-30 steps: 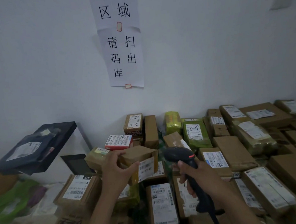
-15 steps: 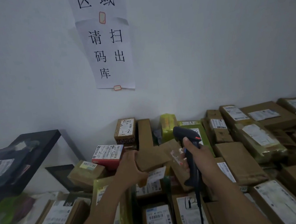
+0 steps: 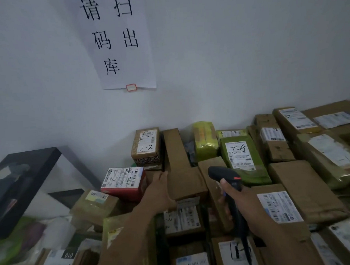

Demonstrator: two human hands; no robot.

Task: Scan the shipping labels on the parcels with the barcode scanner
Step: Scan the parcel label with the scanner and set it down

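**Box in left hand, scanner in right, over the parcel pile**

Your left hand (image 3: 160, 191) holds the left end of a plain brown cardboard box (image 3: 186, 183), with the fingers lying along its left side. The box is at pile level in the centre of view, and the faces toward you are bare cardboard. A white shipping label (image 3: 183, 215) lies just below its near edge. Can't tell if it's on that box or on the parcel underneath.

Your right hand (image 3: 238, 200) is closed round the handle of the black barcode scanner (image 3: 223, 174). The scanner head is just right of the box and in front of a green poly bag (image 3: 254, 176) whose label faces up.

Just left of the box is a red carton (image 3: 124, 191) with a label on top. Behind it, a small box marked "3-2" (image 3: 147, 146) stands against the wall (image 3: 247, 56). A paper sign (image 3: 119, 43) is stuck to the wall above.
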